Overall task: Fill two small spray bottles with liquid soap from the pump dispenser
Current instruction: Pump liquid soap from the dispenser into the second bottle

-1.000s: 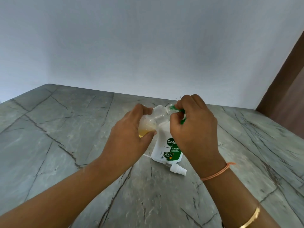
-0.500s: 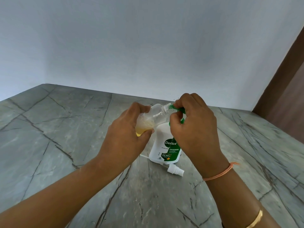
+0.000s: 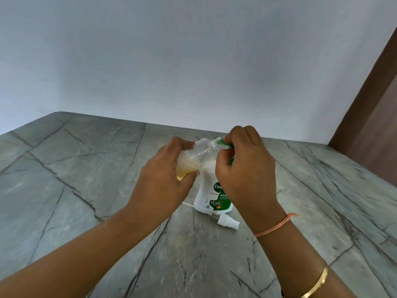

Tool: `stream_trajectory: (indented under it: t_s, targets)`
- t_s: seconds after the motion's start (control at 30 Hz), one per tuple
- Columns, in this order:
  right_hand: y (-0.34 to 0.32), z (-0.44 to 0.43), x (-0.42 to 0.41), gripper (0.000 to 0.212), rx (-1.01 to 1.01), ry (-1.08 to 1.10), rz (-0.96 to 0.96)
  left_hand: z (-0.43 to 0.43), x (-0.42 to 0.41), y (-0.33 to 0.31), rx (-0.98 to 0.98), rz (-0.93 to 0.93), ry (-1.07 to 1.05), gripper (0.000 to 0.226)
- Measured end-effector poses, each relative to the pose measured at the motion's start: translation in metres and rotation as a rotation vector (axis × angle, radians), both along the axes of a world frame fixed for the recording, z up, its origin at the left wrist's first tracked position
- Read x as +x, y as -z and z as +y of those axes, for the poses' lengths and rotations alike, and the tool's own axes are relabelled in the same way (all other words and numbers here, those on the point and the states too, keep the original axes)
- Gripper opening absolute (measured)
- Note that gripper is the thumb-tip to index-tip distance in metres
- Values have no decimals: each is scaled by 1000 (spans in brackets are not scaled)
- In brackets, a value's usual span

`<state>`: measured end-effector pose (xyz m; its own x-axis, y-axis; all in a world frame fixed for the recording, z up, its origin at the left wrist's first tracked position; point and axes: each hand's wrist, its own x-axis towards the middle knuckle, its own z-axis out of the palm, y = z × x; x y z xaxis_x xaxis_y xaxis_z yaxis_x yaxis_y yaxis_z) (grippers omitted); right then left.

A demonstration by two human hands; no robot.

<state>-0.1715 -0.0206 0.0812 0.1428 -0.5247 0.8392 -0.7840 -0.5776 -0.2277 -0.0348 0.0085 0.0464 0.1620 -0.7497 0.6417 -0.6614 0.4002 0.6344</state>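
While your left hand stays wrapped around small spray bottle, bottle tilts, open neck toward green pump nozzle. Yellow soap pools at low end inside your grip. Your right hand closed over pump head of white dispenser, standing on grey table beneath both hands. Loose spray cap lies just below your right wrist.

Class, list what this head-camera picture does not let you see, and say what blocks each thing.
1. Pump top of the soap dispenser, head view: the right hand covers it except green bits.
2. Dispenser label: partly hidden by the same hand.
3. Base of the small bottle: wrapped by the left hand.
4. Second spray bottle: not in view; only a loose spray cap shows.
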Motion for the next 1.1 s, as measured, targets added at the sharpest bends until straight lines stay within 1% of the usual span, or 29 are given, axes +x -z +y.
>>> stream_trajectory:
  t_s: [0.23,0.43,0.53,0.7,0.8,0.9,1.1]
  targets:
    - [-6,-4,-7,12,27,-55,14,2,0,-5,7,-6,-33,48]
    - [7,-6,2,15,-69,-43,-67,2,-1,-3,-6,3,0,45]
    - [11,-6,4,15,-86,-40,-81,2,-1,-1,4,1,9,46]
    - [9,-4,2,13,-62,-46,-61,2,-1,-1,10,-13,-6,47]
    - [3,-5,-2,11,-18,-57,-26,1,-1,-3,6,-7,-18,47]
    - [-2,-7,-6,12,-16,-76,10,2,0,-4,16,0,-31,48]
    - [6,-9,-3,15,-104,-72,-33,2,-2,-4,9,6,-8,48]
